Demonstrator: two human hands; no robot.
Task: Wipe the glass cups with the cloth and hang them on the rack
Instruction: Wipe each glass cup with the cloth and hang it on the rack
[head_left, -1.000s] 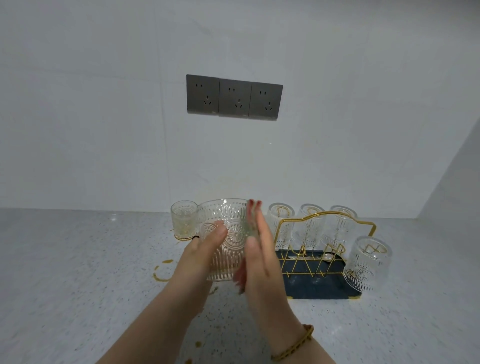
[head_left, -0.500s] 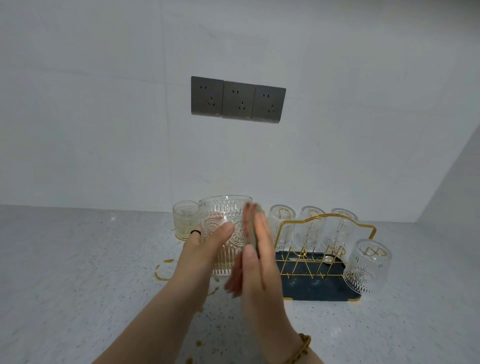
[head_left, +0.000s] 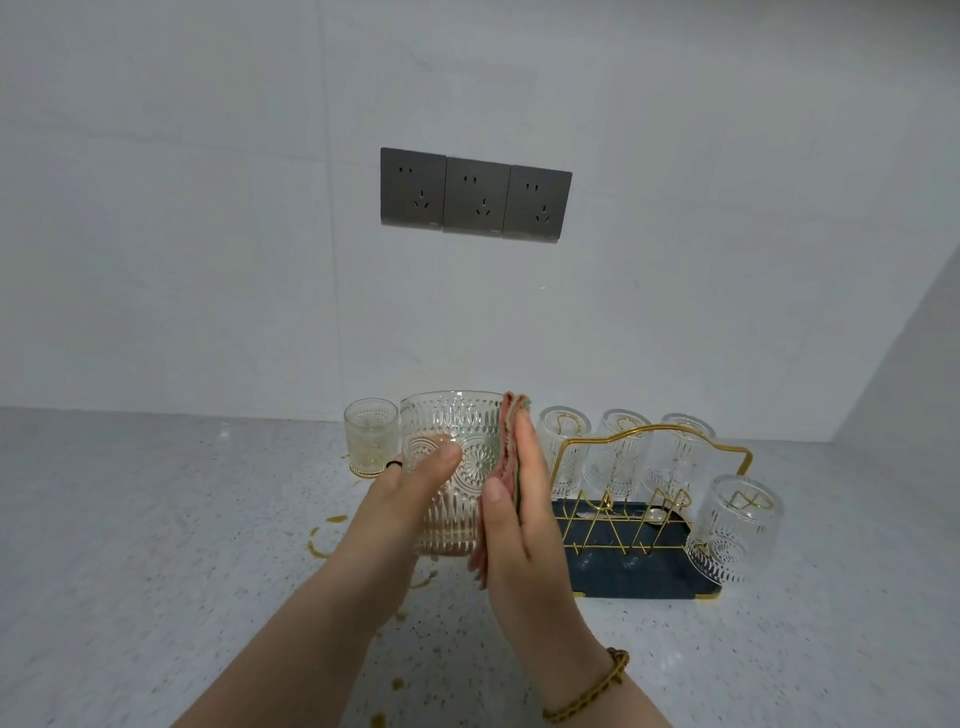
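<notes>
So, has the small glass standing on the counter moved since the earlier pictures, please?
No. The small glass stays put, just as far left of the gold rack as before.

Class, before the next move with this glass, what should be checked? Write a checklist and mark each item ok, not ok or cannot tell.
1. Grip of the left hand round the glass cup: ok.
2. The cloth lies flat under the right hand, against the cup's side: ok.
3. Cup wiped all round: cannot tell.
4. Free room at the front of the rack: ok.
5. The counter free of spills: not ok, yellow stains.
</notes>
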